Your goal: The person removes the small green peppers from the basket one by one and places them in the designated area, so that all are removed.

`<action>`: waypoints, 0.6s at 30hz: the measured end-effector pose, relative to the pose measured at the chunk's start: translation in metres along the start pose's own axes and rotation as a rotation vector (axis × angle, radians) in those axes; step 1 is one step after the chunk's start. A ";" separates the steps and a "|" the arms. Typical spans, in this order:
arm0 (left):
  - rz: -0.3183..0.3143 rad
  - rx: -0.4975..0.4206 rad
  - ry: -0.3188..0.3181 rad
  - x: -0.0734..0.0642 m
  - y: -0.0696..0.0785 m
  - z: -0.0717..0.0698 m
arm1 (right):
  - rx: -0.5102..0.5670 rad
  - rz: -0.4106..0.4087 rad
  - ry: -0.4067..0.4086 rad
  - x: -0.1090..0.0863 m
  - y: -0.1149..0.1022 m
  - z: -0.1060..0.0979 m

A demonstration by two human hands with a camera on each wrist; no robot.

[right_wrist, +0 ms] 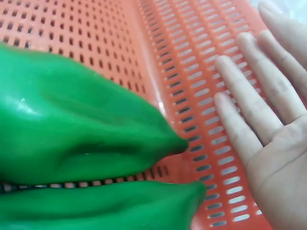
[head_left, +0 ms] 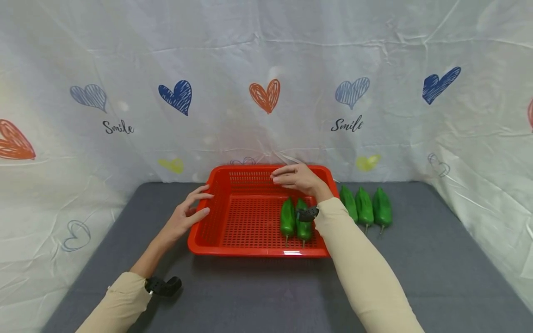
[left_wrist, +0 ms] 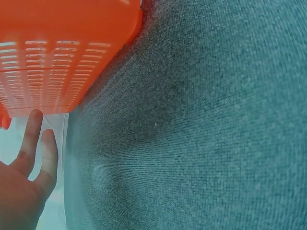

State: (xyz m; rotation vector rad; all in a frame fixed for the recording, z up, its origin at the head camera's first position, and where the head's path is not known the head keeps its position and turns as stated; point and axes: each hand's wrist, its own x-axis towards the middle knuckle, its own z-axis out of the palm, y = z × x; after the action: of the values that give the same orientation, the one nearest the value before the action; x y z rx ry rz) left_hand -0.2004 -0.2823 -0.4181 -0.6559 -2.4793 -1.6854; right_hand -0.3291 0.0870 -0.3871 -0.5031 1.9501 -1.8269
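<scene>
A red plastic basket (head_left: 258,251) with slotted walls stands on the table. Two green peppers lie side by side at its right end, one pepper (head_left: 287,217) left of the other pepper (head_left: 303,232), stems toward me. My right hand (head_left: 300,179) hovers over the basket's back right part with straight fingers and holds nothing. In the right wrist view its open palm is apart from the tips of the green peppers (right_wrist: 76,120). My left hand (head_left: 183,215) is at the basket's left rim, fingers loosely spread; whether they touch the rim I cannot tell.
Three more green peppers (head_left: 364,208) lie in a row on the grey tablecloth (head_left: 424,259), just right of the basket and partly behind my right forearm. A white curtain (head_left: 308,55) with printed hearts hangs behind the table.
</scene>
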 end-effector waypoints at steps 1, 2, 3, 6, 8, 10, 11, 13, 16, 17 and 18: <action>0.000 -0.002 0.000 0.000 0.000 0.000 | 0.001 0.004 0.000 0.000 0.001 0.001; 0.001 -0.002 0.000 0.000 -0.001 0.000 | -0.004 0.009 -0.003 0.000 0.002 0.002; 0.002 -0.003 0.001 0.000 -0.001 0.000 | -0.015 0.015 -0.005 0.000 0.004 0.003; 0.005 0.000 0.001 0.000 -0.002 0.000 | -0.044 0.035 -0.019 -0.002 0.007 0.006; 0.006 0.001 0.002 0.000 -0.002 0.000 | -0.063 0.043 -0.024 -0.003 0.008 0.007; 0.005 -0.002 0.002 0.001 -0.002 0.000 | -0.070 0.049 -0.023 -0.004 0.009 0.008; 0.004 -0.005 0.003 0.001 -0.002 0.000 | -0.075 0.050 -0.020 -0.004 0.010 0.008; 0.001 -0.010 0.003 0.000 -0.002 0.000 | -0.092 0.060 -0.014 -0.004 0.011 0.008; 0.002 -0.011 0.002 0.000 -0.001 0.000 | -0.116 0.082 -0.014 -0.003 0.013 0.008; 0.002 -0.010 0.002 0.000 -0.001 0.000 | -0.129 0.088 -0.016 -0.003 0.013 0.008; 0.004 -0.009 0.002 0.000 -0.001 0.000 | -0.139 0.095 -0.018 -0.002 0.014 0.008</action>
State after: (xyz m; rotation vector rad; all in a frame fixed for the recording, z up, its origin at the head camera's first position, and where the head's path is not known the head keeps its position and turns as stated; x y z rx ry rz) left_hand -0.2012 -0.2830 -0.4192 -0.6604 -2.4685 -1.6965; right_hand -0.3226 0.0824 -0.4014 -0.4595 2.0620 -1.6319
